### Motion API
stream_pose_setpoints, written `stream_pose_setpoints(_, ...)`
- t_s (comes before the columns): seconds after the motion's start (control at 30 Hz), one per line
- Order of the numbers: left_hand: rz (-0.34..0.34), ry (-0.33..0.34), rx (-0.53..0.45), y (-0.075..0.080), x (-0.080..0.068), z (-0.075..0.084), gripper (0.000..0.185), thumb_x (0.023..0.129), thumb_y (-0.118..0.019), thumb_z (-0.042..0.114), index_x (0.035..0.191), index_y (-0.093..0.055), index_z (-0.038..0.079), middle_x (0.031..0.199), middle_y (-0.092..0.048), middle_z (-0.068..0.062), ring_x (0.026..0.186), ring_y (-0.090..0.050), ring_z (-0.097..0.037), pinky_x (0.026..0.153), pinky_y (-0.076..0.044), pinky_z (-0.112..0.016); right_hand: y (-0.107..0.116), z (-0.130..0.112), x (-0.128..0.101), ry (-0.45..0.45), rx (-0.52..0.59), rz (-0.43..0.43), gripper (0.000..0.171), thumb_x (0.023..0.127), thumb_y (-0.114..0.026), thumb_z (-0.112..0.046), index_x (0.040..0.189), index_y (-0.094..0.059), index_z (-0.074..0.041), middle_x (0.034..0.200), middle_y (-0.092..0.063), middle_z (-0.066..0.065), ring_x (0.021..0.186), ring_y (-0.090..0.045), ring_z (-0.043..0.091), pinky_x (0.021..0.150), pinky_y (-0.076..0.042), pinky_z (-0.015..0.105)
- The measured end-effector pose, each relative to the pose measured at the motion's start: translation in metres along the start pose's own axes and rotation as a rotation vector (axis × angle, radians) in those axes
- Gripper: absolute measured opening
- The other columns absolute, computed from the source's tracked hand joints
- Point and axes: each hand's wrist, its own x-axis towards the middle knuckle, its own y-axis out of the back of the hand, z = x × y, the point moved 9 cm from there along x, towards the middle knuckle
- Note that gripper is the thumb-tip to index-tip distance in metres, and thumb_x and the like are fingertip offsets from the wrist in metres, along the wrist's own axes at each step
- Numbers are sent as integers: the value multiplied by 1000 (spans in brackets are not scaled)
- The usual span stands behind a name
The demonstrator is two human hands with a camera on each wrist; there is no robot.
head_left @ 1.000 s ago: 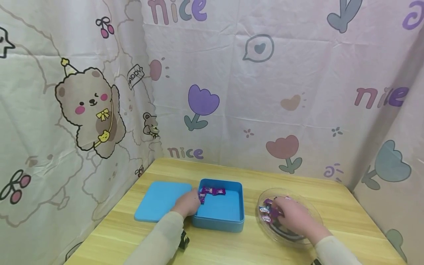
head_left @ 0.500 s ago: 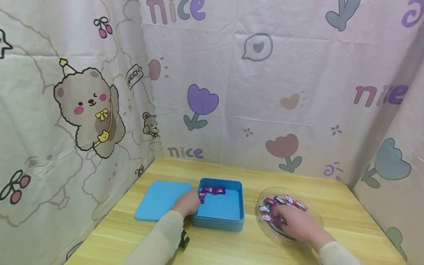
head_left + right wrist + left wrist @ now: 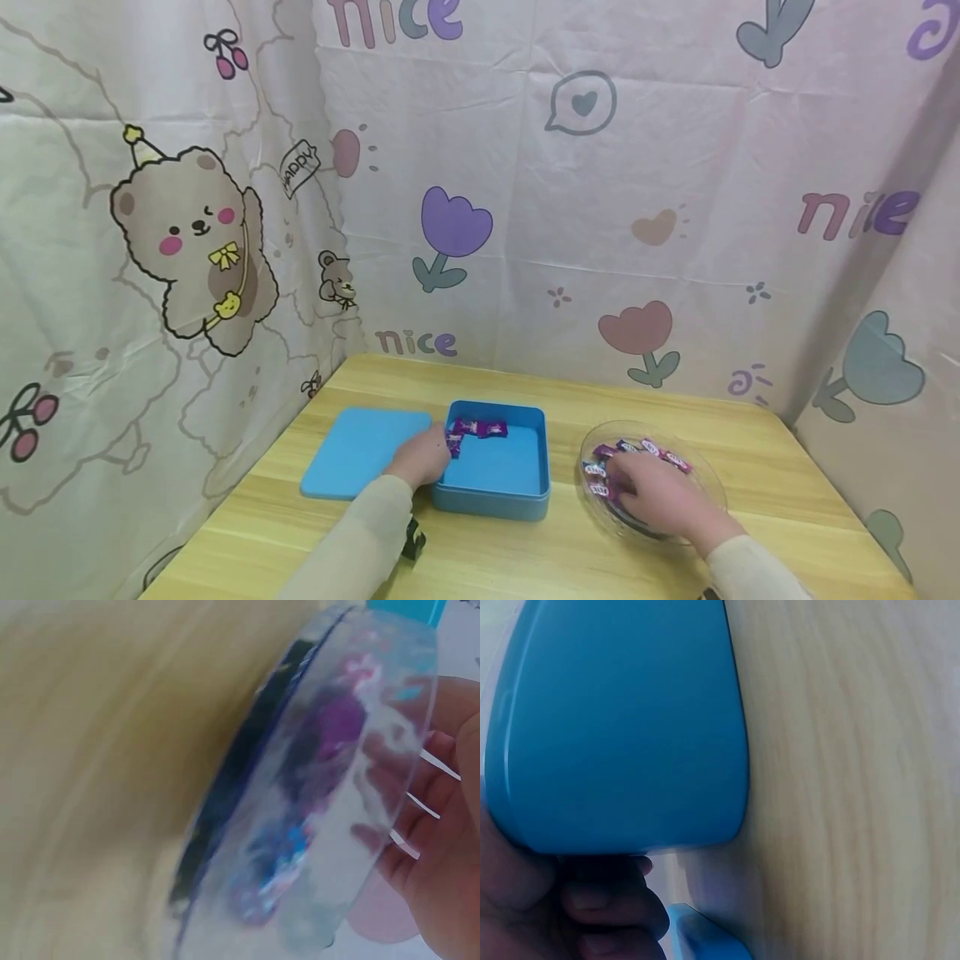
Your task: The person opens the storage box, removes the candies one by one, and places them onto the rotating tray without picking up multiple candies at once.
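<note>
My left hand grips the left wall of an open blue box, with curled fingers at its side in the left wrist view. Several purple-wrapped candies lie in the box along its far left corner. My right hand reaches over the near right rim of a clear round bowl, its fingers down among wrapped candies. Through the bowl's clear wall, the right wrist view shows these fingers loosely bent and slightly spread near a purple candy. No candy shows clearly between the fingertips.
A flat blue lid lies on the wooden table to the left of the box. Printed cloth curtains stand behind the table and at both sides. Bare wood separates the box from the bowl.
My right hand shifts about within the bowl, uncovering candies at its far side and moving over a purple one. My left hand stays at the box. The head view tilts slightly.
</note>
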Motion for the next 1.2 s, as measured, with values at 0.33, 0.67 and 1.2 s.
stream_pose_setpoints(0.33,17,-33,25,0,2,0,49,103,-43,10,150,-39,-6,150,-46,-23,137,-44,-42,109,-36,-61,2,-34,36,-24,-28,52,27,85,-76,-14,111,-69,-17,107,-66,-6,104,-61,16,95,-51,42)
stream_pose_setpoints(0.67,12,-29,16,-1,3,-2,51,103,-43,10,151,-37,-7,152,-43,-24,140,-40,-43,111,-34,-61,-12,-69,80,-7,-1,20,30,91,-75,-21,120,-69,-17,113,-63,-4,109,-58,19,94,-53,42)
stream_pose_setpoints(1.2,11,-4,-1,0,1,-2,50,102,-46,9,149,-40,-6,147,-49,-24,131,-49,-39,107,-38,-62,-54,-109,137,-17,-6,-140,46,96,-70,-26,139,-61,-14,139,-57,7,126,-56,29,100,-50,49)
